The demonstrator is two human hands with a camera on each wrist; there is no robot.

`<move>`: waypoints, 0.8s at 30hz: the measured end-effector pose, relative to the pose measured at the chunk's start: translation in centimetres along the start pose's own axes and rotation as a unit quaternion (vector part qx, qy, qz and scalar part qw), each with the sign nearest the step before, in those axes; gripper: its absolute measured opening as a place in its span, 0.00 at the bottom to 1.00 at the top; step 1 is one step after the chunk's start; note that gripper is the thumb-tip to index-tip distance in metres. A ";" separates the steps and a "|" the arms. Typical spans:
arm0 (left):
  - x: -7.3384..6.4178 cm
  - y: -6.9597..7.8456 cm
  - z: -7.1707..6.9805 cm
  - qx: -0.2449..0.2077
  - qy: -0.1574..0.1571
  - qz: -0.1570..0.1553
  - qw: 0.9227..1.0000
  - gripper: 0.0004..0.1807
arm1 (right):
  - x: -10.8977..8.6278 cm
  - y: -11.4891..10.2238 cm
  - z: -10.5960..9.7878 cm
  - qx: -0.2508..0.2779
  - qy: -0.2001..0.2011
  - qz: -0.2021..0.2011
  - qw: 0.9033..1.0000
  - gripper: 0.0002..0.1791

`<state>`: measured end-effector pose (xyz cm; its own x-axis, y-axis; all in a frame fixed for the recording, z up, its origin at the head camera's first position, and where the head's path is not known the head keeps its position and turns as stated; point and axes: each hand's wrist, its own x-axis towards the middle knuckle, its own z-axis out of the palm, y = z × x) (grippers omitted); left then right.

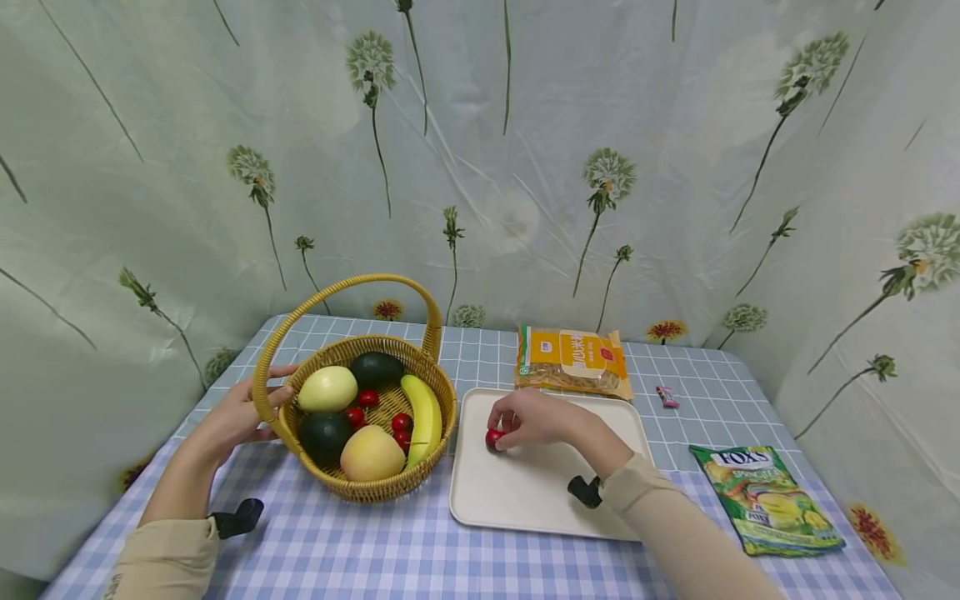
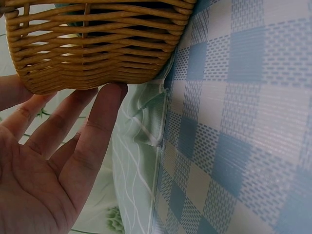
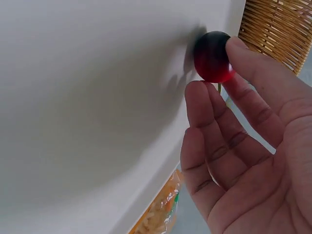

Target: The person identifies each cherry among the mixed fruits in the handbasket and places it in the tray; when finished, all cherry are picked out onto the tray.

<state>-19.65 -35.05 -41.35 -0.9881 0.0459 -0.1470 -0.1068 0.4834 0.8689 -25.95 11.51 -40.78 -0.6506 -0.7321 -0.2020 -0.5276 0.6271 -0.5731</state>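
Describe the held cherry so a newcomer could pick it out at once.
Find the cream tray, right of the wicker basket. Over the tray's left side, the right hand pinches a round red cherry. Unlike the other cherries, which lie in the basket, this one is held.

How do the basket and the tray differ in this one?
The basket is round, deep and woven, with a tall handle; the tray is a pale, shallow, smooth rectangle. The basket holds several fruits, while at the tray there is one cherry, pinched by the right hand. The left hand touches the basket; neither hand grips the tray. Both are open-topped and stand side by side.
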 end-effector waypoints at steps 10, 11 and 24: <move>-0.1 -0.2 0.1 -0.019 -0.004 0.009 1.000 0.37 | 0.6 -0.4 0.3 -0.008 0.000 -0.008 1.000 0.09; -0.1 -0.2 0.1 -0.023 -0.006 0.011 1.000 0.37 | 0.6 -0.5 0.3 -0.010 -0.001 -0.008 1.000 0.09; 0.0 -0.4 0.0 -0.033 -0.015 0.012 0.999 0.37 | 1.3 -2.6 -2.6 -0.020 0.006 -0.034 0.999 0.13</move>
<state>-19.59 -35.28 -41.69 -0.9867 0.0836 -0.1393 -0.0914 0.4233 0.9014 -26.84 9.58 -37.49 -0.6188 -0.7702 -0.1545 -0.5922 0.5866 -0.5524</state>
